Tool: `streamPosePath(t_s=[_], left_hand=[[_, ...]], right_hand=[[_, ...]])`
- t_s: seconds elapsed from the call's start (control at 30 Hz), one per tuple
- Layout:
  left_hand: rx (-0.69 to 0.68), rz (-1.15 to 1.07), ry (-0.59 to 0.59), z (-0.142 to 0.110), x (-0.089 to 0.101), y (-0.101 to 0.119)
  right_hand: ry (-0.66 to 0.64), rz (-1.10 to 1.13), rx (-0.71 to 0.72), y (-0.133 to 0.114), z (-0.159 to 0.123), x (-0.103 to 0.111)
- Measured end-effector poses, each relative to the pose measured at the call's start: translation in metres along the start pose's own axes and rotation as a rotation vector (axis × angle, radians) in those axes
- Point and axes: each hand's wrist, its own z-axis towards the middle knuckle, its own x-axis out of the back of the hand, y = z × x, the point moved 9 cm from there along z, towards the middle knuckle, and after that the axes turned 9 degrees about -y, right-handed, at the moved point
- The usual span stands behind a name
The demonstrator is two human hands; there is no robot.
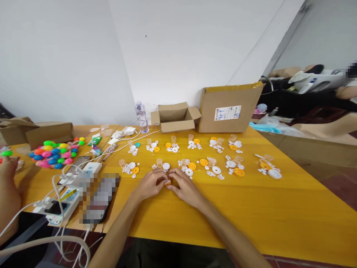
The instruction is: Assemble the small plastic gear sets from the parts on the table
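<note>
My left hand (149, 184) and my right hand (185, 186) meet fingertip to fingertip on the yellow wooden table (251, 208). Between them they pinch a small orange disc (167, 182), which the fingers mostly hide. Right behind the hands lie little groups of parts in two rows: white gear-like wheels (166, 166), orange discs (192, 166) and small clear cups (159, 162). More groups run to the right, ending with a white disc (275, 174).
Two open cardboard boxes (175, 116) (230, 108) and a water bottle (142, 116) stand at the table's back. On the left are coloured plastic balls (54, 152), a power strip (63, 204) with cables, a phone (97, 199) and another person's hand (8, 167).
</note>
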Motion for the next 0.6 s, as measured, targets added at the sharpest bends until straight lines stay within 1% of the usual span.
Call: streamPosePath(t_s=[0.3, 0.6], left_hand=[[0.006, 0.006, 0.006, -0.0004, 0.0017, 0.0016], [-0.024, 0.035, 0.001, -0.0009, 0.0022, 0.0062]], right_hand=[[-0.01, 0.0, -0.012, 0.0007, -0.0001, -0.0008], [-0.012, 0.006, -0.004, -0.0003, -0.0002, -0.0002]])
